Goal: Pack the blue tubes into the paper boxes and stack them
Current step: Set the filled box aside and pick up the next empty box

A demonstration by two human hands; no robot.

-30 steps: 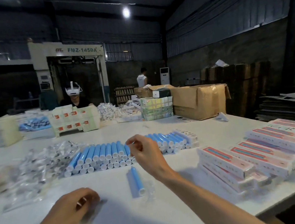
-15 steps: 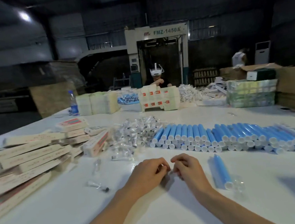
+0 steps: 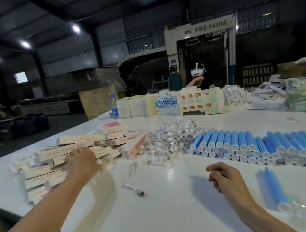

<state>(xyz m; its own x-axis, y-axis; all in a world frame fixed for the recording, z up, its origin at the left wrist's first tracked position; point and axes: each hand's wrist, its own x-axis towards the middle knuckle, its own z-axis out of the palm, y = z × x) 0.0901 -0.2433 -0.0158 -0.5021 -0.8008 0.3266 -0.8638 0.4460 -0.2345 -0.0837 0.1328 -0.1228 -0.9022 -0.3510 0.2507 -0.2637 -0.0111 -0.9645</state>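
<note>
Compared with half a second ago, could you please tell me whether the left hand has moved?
Yes. The left hand went leftward, away from the lone blue tube, and now touches the pile of paper boxes.

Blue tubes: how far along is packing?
Done: can't confirm; whether the paper boxes are filled isn't visible, and they lie heaped, not stacked. In hand: left hand rests on that heap; right hand is curled beside one loose tube, contents unclear. Left: the big blue tube stack sits unboxed on the table.
</note>
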